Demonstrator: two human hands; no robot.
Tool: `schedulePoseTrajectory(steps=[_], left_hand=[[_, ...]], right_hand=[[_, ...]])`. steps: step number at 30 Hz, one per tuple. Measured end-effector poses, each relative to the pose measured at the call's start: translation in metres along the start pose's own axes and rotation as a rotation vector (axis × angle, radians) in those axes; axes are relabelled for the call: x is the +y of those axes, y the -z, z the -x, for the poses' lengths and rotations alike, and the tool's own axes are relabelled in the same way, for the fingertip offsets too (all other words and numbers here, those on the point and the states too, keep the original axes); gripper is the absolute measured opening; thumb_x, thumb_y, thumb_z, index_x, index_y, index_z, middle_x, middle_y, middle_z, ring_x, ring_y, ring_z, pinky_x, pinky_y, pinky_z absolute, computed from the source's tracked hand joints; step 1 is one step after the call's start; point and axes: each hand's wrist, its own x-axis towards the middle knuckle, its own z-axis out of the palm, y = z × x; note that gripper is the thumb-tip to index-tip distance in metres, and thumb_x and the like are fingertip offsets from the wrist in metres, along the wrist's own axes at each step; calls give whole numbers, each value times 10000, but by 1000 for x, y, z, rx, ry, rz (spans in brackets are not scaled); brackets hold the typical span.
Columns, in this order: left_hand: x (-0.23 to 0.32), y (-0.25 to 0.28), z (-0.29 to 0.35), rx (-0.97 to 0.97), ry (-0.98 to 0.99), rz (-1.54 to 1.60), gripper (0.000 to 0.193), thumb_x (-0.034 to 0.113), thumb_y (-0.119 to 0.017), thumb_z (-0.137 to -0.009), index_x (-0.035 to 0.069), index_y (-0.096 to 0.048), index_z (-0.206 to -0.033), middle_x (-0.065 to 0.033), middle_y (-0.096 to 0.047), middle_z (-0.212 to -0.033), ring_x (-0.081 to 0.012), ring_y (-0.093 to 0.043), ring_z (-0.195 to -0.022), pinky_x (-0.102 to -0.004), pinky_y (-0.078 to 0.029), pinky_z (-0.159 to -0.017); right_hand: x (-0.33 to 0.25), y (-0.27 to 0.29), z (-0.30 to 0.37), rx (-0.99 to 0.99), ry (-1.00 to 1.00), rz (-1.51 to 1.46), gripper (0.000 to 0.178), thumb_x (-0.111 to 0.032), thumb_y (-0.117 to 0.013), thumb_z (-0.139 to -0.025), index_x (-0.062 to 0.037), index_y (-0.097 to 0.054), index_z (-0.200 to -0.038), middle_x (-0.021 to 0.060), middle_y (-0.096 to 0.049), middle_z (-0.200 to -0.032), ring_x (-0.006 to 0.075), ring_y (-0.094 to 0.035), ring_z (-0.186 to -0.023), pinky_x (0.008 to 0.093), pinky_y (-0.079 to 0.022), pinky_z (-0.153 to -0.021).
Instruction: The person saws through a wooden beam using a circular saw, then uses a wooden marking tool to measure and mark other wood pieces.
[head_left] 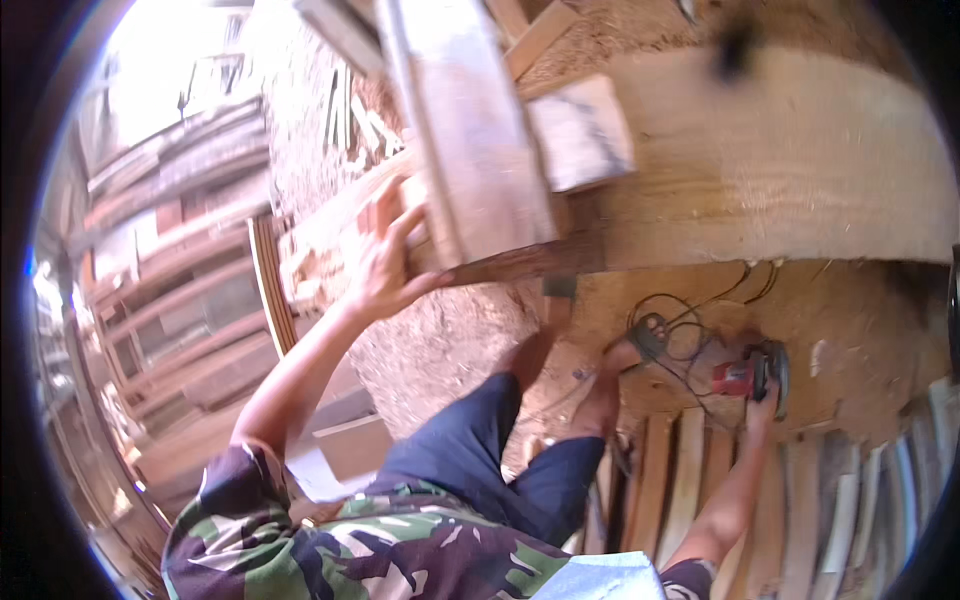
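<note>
My left hand (385,262) has its fingers spread beside the left side of a long pale wooden beam (480,140). Its thumb reaches to the dark near edge (520,262) of the wood. Low on the right, my right hand (764,396) grips a red and black handheld power tool (738,379); blur hides its exact kind. The tool is held out over the ground, apart from the beam. A loose dark cable (685,322) lies coiled to its left.
A wide wooden plank (780,160) stretches right from the beam, with a small pale block (582,130) at their junction. Several boards (690,470) lie side by side at the lower right. Stacked timber (185,330) stands at left; shavings (420,360) cover the ground.
</note>
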Motion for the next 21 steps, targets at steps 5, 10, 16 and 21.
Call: schedulePoseTrajectory(steps=[5,10,16,21], left_hand=[[28,20,-3,187,-148,-52,880,674,-776,-856,213,-526,-1562,-279,-347,-1614,-494,-359,-1455,-621,-281,-1194],[26,28,-5,199,-172,-35,886,695,-742,-866,232,-515,-1586,-259,-341,-1618,-453,-326,-1499,-595,-240,-1229],[27,23,-3,238,-155,-14,875,704,-733,-859,303,-508,-1604,-238,-351,-1623,-427,-318,-1513,-586,-227,-1238],[26,25,-2,272,-156,-13,816,704,-708,-881,348,-530,-1594,-220,-396,-1595,-413,-344,-1493,-579,-225,-1237]], right_hand=[[-181,114,109,38,-266,-457,334,-35,-716,-997,-17,-629,-1320,38,-659,-819,125,-576,-544,281,-464,-474],[-354,141,219,248,-214,-576,251,-49,-725,-1004,-17,-689,-1250,-1,-632,-801,81,-548,-602,249,-458,-554],[-473,151,286,263,25,-355,322,-128,-711,-1027,27,-679,-1308,37,-703,-831,91,-593,-646,261,-467,-572],[-551,141,321,244,208,-351,333,-163,-699,-1041,42,-676,-1302,45,-705,-805,105,-637,-684,280,-498,-617]])
